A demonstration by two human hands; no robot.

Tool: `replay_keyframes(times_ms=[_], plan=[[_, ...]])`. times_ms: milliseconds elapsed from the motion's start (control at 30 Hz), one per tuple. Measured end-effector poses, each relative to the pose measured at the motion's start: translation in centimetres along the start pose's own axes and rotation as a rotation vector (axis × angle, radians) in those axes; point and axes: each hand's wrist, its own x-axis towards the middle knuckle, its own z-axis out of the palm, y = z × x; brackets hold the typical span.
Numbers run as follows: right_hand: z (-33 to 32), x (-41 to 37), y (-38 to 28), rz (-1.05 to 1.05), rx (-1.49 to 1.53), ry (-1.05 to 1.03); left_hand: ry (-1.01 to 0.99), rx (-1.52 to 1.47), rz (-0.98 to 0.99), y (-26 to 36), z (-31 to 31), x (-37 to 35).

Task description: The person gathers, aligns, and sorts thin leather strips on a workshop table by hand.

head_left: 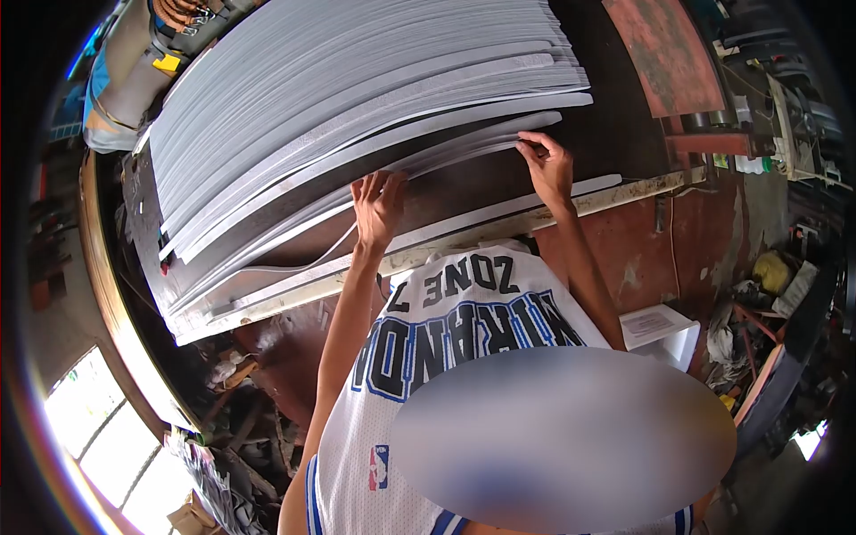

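Right hand (pixel 546 168) pinches the lowest strip (pixel 450 157) of the pile (pixel 357 80) on the table (pixel 615 134); left hand (pixel 378 207) presses flat, fingers together. Most seem stacked; one loose strip (pixel 557 195) remains apart.

You had both bare arms stretched forward, set apart at the wrists. Your left hand (pixel 379 203) lay flat, palm down, fingers straight and close together, its back toward you. Your right hand (pixel 547 167) reached a little farther, wrist bent, its fingers curled in and the fingertips pinched against the thumb.
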Motion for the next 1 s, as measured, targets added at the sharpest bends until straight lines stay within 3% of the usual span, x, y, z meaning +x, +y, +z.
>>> replay_keyframes(times_ms=[300, 400, 467, 533, 600, 700, 733, 833, 900, 1000], plan=[[-0.3, 0.0, 0.2, 0.166, 0.152, -0.069, 0.027, 0.001, 0.059, 0.3, -0.3, -0.6], [0.0, 0.1, 0.4, 0.117, 0.309, 0.009, 0.024, -0.011, 0.063, 0.3, -0.4, -0.5], [-0.5, 0.2, 0.0, 0.261, 0.415, 0.064, 0.020, -0.011, 0.060, 0.3, -0.4, -0.6], [-1.5, 0.1, 0.0, 0.242, 0.432, 0.044, 0.024, -0.008, 0.055, 0.1, -0.2, -0.6], [-4.2, -0.5, -0.2, 0.157, 0.222, -0.104, 0.030, 0.003, 0.054, -0.1, -0.3, -0.6], [-10.0, -1.7, -2.2, 0.095, -0.480, -0.540, 0.037, -0.024, 0.039, -0.1, -0.3, -0.5], [-11.2, -1.4, -4.1, 0.341, -0.666, -0.747, 0.033, -0.029, 0.035, -0.2, -0.2, -0.5], [-11.4, -1.9, -4.6, 0.457, -0.674, -0.676, 0.030, -0.006, 0.007, -0.4, 0.0, -0.3], [-8.8, -2.5, -3.7, 0.119, -0.289, -0.230, 0.024, -0.022, 0.008, -0.4, -0.1, -0.2], [-3.9, -1.5, -1.1, -0.103, -0.172, -0.105, 0.016, -0.033, -0.002, -0.3, -0.2, 0.1]])
